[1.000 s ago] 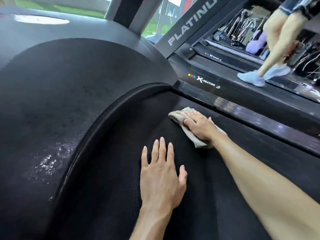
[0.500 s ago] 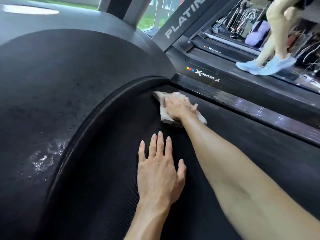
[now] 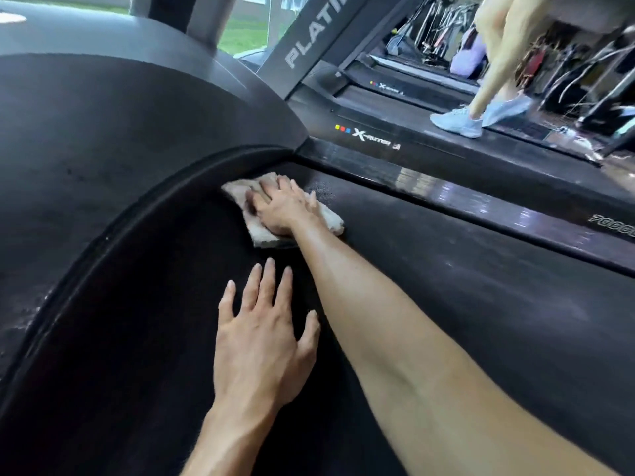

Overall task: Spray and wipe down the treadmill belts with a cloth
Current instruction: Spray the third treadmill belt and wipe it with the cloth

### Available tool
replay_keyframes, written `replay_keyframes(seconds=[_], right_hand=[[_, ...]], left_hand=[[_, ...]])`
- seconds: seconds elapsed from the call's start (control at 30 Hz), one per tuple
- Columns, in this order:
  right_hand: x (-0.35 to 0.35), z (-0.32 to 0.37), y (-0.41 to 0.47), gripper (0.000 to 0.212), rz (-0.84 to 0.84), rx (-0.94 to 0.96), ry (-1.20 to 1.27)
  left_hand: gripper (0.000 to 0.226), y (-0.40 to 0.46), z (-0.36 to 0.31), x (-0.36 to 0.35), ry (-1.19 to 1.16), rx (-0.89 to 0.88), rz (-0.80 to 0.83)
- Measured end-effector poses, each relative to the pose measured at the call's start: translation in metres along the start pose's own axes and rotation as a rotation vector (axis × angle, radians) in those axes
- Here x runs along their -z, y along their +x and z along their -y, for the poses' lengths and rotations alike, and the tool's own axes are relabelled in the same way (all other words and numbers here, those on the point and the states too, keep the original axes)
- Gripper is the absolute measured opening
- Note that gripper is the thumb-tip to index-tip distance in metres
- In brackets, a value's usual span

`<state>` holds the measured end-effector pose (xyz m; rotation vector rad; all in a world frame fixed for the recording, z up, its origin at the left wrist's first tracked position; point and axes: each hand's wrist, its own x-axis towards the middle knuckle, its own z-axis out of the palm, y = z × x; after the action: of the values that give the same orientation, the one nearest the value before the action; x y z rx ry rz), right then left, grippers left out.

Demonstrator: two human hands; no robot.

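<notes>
The black treadmill belt point(image 3: 464, 304) fills the lower middle and right of the head view. My right hand point(image 3: 280, 207) presses a folded beige cloth point(image 3: 261, 235) flat on the belt, close to the curved front cover and the right side rail. My left hand point(image 3: 264, 341) lies palm down on the belt just below the cloth, fingers spread, holding nothing. No spray bottle is in view.
The curved dark motor cover point(image 3: 120, 149) rises at the left, with wet droplets point(image 3: 24, 314) along its lower left. A glossy side rail point(image 3: 481, 201) borders the belt on the right. On the neighbouring treadmill point(image 3: 395, 108) a person's feet in light blue shoes point(image 3: 477, 118) move.
My right hand has slid the cloth up and to the left along the belt, toward the corner by the front cover. My left hand has stayed flat in about the same place.
</notes>
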<state>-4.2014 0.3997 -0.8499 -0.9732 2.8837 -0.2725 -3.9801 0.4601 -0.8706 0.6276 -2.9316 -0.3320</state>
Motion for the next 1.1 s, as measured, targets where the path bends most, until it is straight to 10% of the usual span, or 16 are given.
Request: replay_keyframes(seconds=[0.3,0.53,0.77,0.97,1.1], right_hand=[[0.026,-0.123,-0.038,0.06,-0.174,-0.713,0.135],[0.024,-0.128,-0.067,0.08,-0.05,-0.197,0.106],[0.023,-0.149,-0.062,0.067,-0.117,-0.594,0.173],[0.022,-0.158,-0.072,0.076,0.003,-0.168,0.146],[0.018,-0.166,-0.082,0.073,-0.037,-0.375,0.048]], left_hand=[[0.086,0.001,0.0,-0.012,-0.037,0.026,-0.066],[0.086,0.002,0.0,-0.012,-0.03,0.027,-0.06],[0.088,0.002,-0.001,-0.011,-0.012,0.027,-0.061],[0.088,0.002,-0.001,-0.009,-0.004,0.027,-0.061],[0.088,0.001,0.0,-0.009,-0.006,0.028,-0.043]])
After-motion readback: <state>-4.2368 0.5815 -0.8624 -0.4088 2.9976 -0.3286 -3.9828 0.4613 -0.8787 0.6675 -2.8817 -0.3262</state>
